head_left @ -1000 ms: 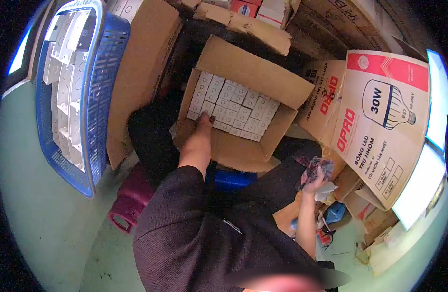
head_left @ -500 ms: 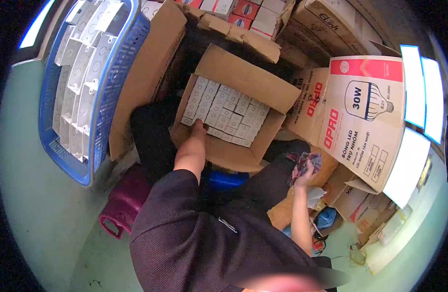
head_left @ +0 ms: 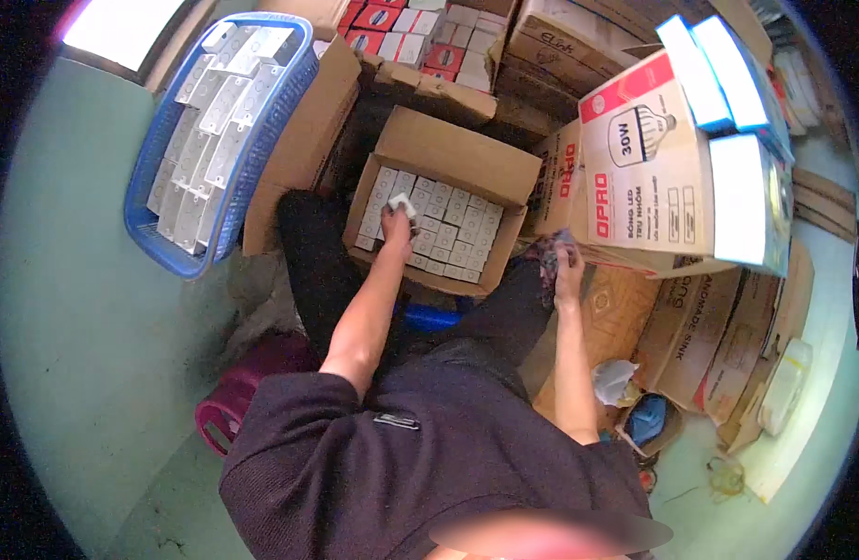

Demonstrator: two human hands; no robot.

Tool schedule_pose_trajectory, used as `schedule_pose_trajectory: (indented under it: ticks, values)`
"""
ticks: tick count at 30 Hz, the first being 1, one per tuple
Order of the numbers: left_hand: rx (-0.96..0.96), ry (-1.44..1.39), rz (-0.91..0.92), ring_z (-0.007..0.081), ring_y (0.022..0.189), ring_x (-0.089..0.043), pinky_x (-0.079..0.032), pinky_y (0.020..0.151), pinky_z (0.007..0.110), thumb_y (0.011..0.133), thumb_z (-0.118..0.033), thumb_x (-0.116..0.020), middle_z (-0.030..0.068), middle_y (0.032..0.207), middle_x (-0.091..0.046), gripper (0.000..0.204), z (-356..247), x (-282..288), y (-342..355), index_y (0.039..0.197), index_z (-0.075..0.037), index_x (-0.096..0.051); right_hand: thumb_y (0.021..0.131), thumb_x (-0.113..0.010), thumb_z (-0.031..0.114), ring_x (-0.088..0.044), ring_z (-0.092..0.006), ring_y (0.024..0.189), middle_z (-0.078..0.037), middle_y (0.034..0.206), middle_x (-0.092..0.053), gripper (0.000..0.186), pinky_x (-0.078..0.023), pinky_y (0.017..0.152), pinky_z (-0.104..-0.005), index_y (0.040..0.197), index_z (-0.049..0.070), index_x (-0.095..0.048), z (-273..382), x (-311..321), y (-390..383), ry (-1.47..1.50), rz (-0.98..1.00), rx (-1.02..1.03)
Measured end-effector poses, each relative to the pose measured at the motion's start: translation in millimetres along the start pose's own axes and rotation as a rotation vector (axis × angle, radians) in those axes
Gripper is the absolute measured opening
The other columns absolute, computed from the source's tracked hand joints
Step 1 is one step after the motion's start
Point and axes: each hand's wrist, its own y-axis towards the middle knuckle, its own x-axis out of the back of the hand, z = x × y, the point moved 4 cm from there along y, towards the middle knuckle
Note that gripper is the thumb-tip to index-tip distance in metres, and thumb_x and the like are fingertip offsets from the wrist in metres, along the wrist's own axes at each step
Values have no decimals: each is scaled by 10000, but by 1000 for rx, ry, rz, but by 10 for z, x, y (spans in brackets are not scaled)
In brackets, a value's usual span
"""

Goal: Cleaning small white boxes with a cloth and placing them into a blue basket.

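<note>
My left hand (head_left: 398, 231) grips a white junction box (head_left: 401, 203) just over the open cardboard box (head_left: 457, 147), which is packed with rows of similar white pieces (head_left: 457, 245). At the right of that box, above my thigh, my right hand (head_left: 567, 271) is closed on a dark patterned cloth (head_left: 551, 257). To the left, a tall blue plastic basket (head_left: 142, 224) holds several stacked white junction boxes (head_left: 210, 140).
Cartons (head_left: 579, 42) and red-and-white packs (head_left: 378, 23) are stacked at the back. A large printed carton (head_left: 644, 205) with bright white packages (head_left: 742, 187) stands right. A purple cylinder with a handle (head_left: 233, 401) lies lower left, plastic bags (head_left: 614, 378) lower right.
My left hand has raised a white junction box from the rows inside the carton. My right hand, still holding the cloth, has moved up and left as the camera's view shifted.
</note>
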Motion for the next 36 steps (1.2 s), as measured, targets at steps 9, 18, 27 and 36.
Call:
schedule_pose_trajectory:
  ticks: [9, 18, 27, 36]
  values:
    - [-82, -234, 975, 159, 629, -546, -439, 505, 297, 1096, -238, -531, 70, 1053, -652, 248, -1085, 238, -2326, 1317, -127, -509, 949, -745, 190, -626, -196, 1213, -114, 1344, -671, 676, -481, 1064, -347, 1549, 47, -466, 981, -1114, -728, -59, 503, 321]
    - [104, -353, 1396, 117, 487, -433, -368, 411, 261, 1073, -242, -558, 95, 1019, -666, 383, -1265, 365, -2967, 1403, -69, -472, 657, -974, 119, -576, -270, 1348, -171, 1413, -622, 1072, -454, 1138, -432, 1567, 39, -413, 1936, -1368, -1292, 46, 598, 825]
    - [-724, 176, 1214, 171, 1330, -518, -481, 1062, 349, 904, -84, -780, 112, 1499, -526, 794, -1148, 245, -3465, 1582, -36, -369, 701, -974, 110, -597, -325, 1337, -200, 1393, -625, 842, -486, 1122, -462, 1400, 29, -512, 1990, -1302, -1425, 164, 284, 902]
    - [-1127, 88, 840, 225, 1188, -631, -499, 1014, 330, 803, 60, -634, 151, 1294, -647, 301, -1825, 378, -2989, 1099, 25, -678, 672, -1018, 175, -611, -211, 1263, -99, 1359, -609, 916, -525, 1059, -370, 1423, 42, -511, 1838, -1157, -1489, -27, 146, 739]
